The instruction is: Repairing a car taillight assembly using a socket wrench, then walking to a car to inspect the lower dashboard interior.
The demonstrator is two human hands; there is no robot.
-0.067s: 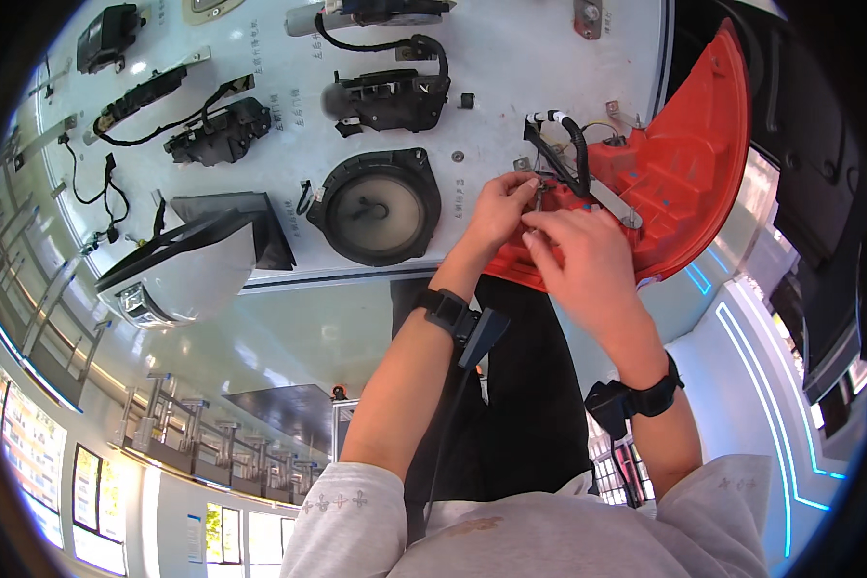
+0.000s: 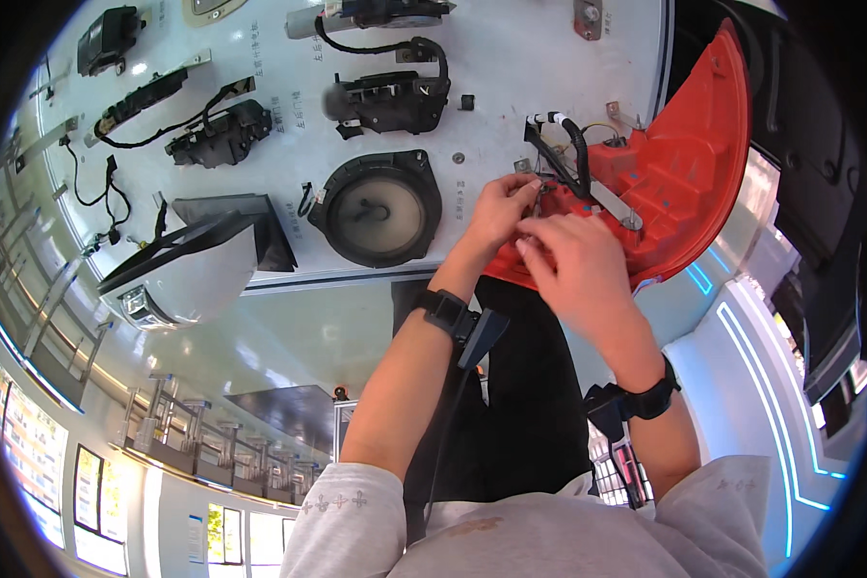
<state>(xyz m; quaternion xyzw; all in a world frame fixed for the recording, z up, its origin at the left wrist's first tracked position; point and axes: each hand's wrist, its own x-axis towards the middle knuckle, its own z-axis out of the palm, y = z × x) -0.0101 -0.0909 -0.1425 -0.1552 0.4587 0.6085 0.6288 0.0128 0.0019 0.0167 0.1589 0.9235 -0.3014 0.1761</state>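
A red tail-lamp housing (image 2: pixel 689 164) is fixed at the right side of a white display board (image 2: pixel 511 87), its back side toward me with black wiring (image 2: pixel 573 144) looped over it. My left hand (image 2: pixel 499 207) pinches a small fitting at the housing's left edge, fingertips closed on it. My right hand (image 2: pixel 573 265) is just below and to the right, fingers curled against the housing's lower left part. What the right fingers hold is hidden. Both wrists wear black straps.
The board also carries a round black speaker (image 2: pixel 380 207), a side mirror (image 2: pixel 188 265), black door-lock units (image 2: pixel 390 96) and wire harnesses (image 2: pixel 144 96). Black car bodywork (image 2: pixel 819 193) stands at the right. A dark panel (image 2: pixel 520 405) hangs below the board.
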